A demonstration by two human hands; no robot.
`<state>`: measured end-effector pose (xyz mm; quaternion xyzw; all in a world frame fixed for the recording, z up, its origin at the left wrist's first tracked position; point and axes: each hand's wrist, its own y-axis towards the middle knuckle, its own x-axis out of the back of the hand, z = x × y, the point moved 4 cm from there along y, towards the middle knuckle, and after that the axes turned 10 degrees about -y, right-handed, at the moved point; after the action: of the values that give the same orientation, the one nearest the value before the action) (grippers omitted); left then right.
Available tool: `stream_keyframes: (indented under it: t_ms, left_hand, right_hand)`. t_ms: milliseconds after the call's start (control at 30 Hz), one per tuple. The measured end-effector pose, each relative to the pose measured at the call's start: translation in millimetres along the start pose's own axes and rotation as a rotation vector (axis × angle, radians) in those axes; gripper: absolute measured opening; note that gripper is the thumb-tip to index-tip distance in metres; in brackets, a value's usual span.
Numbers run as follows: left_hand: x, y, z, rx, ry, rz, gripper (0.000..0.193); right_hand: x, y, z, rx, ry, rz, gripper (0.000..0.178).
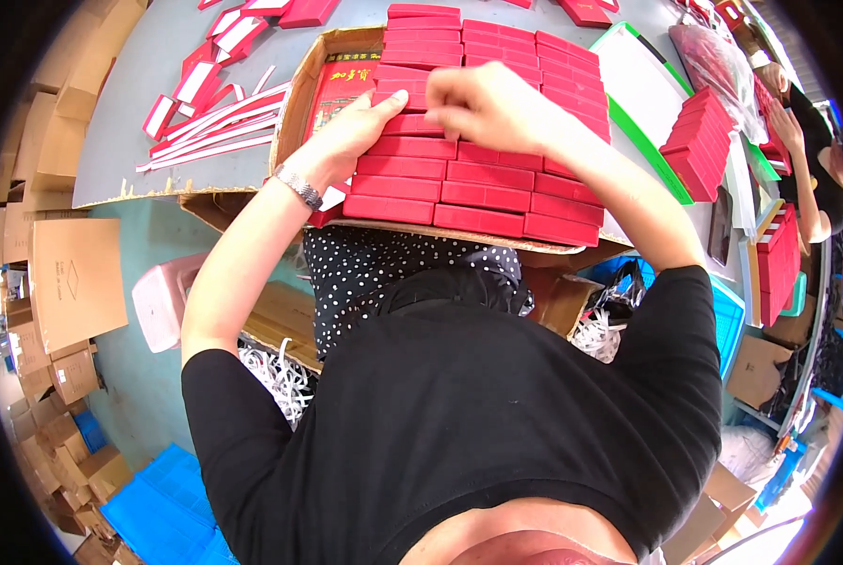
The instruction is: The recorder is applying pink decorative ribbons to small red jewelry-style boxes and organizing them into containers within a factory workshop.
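A cardboard carton (294, 104) in front of me holds tightly stacked rows of flat red boxes (483, 218). Along its left inner side stands a red printed package (339, 87). My left hand (357, 130) lies at the left edge of the stack, thumb stretched out over the red boxes and other fingers partly hidden. Just to its right, my right hand (487, 105) is over the middle rows with its fingers curled together. Whatever those fingers may hold is hidden.
Red-and-white strips (219, 127) and loose red boxes (195, 83) lie on the grey table at left. A green-edged white tray (633, 89) and a red box stack (699, 146) stand at right. Another person's hand (787, 127) is at far right. Cartons (78, 278) stand left.
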<state>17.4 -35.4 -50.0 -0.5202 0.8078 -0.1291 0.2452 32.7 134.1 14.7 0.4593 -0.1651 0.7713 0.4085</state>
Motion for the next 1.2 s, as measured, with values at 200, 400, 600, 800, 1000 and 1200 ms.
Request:
stream_keyframes:
  t_ms: [200, 400, 600, 800, 1000, 1200]
  left_hand:
    - [15.9, 15.0, 4.0, -0.053, -0.056, -0.012, 0.097]
    - [0.0, -2.4, 0.9, 0.006, -0.053, -0.172, 0.079]
    - [4.9, 4.1, 2.5, 0.023, -0.104, -0.101, 0.062]
    - [6.5, 5.4, 1.5, 0.032, -0.092, -0.105, 0.058]
    - [8.6, 8.2, 1.4, 0.010, -0.064, -0.134, 0.054]
    - [24.1, 10.3, -1.0, 0.001, 0.085, -0.239, 0.051]
  right_hand:
    - [23.2, 4.2, -40.9, -0.234, 0.128, -0.089, 0.017]
    - [15.3, 11.9, -45.3, -0.048, -0.125, -0.077, 0.015]
    - [5.3, 15.7, -43.8, 0.076, -0.365, -0.235, 0.014]
    - [6.8, 35.4, -32.5, -0.059, -0.522, -0.119, 0.019]
    - [2.4, 54.9, -34.0, -0.142, -0.548, -0.004, 0.022]
    - [12.6, 73.5, -47.3, 0.080, -0.547, -0.028, 0.026]
